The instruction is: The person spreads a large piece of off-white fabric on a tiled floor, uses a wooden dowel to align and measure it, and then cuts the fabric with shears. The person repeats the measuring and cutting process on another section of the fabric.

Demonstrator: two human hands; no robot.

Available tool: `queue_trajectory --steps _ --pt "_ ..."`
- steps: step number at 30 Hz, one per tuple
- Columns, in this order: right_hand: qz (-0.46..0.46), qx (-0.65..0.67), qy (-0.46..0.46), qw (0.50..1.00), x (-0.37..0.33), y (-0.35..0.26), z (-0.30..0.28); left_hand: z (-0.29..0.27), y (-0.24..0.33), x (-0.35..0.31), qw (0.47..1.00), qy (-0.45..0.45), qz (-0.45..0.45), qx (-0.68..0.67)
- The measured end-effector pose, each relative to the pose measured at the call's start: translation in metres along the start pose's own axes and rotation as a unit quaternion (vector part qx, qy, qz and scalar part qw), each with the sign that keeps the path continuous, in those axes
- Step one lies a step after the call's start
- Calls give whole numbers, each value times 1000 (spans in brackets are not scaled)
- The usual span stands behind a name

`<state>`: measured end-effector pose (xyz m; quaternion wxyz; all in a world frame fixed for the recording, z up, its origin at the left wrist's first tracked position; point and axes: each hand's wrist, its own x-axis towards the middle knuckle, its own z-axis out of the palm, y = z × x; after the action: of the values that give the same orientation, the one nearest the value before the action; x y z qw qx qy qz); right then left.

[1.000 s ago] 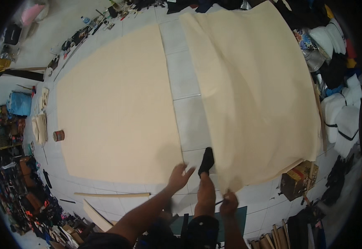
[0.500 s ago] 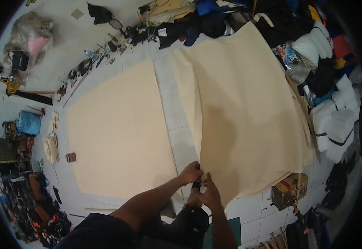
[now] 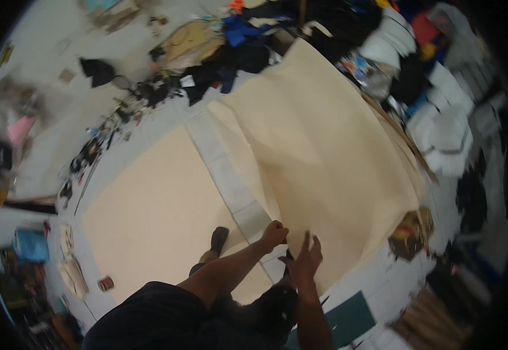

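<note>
A large cream sheet (image 3: 324,157), cloth-like, is partly lifted on the right, its near-left edge folded and rippled. My left hand (image 3: 274,234) is closed on that edge, fingers pinched together. Just right of it, my right hand (image 3: 305,259) is raised against the same sheet, thumb and fingers apart, gripping nothing visible. A second cream sheet (image 3: 155,216) lies flat on the floor to the left, with a strip of pale tiles (image 3: 219,166) between the two. My dark-socked foot (image 3: 219,239) is on the flat sheet.
A small tin (image 3: 106,284) stands at the flat sheet's near-left edge. A worn box (image 3: 410,233) sits by the lifted sheet's right corner. White wrapped bundles (image 3: 440,137) and dark fabric piles line the far and right sides. A green mat (image 3: 350,319) lies near my right arm.
My view has turned and shifted. My foot has stepped forward onto the flat sheet. My left hand keeps its hold on the edge; the right hand's fingers have spread and it sits farther from the left.
</note>
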<state>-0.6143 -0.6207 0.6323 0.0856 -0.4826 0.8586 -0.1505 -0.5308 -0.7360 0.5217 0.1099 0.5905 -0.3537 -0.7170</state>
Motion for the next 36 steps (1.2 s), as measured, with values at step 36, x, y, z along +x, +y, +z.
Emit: queue_trajectory --steps 36 --pt "94 -30 280 955 -386 -278 -344 -522 335 -124 952 -150 225 -143"
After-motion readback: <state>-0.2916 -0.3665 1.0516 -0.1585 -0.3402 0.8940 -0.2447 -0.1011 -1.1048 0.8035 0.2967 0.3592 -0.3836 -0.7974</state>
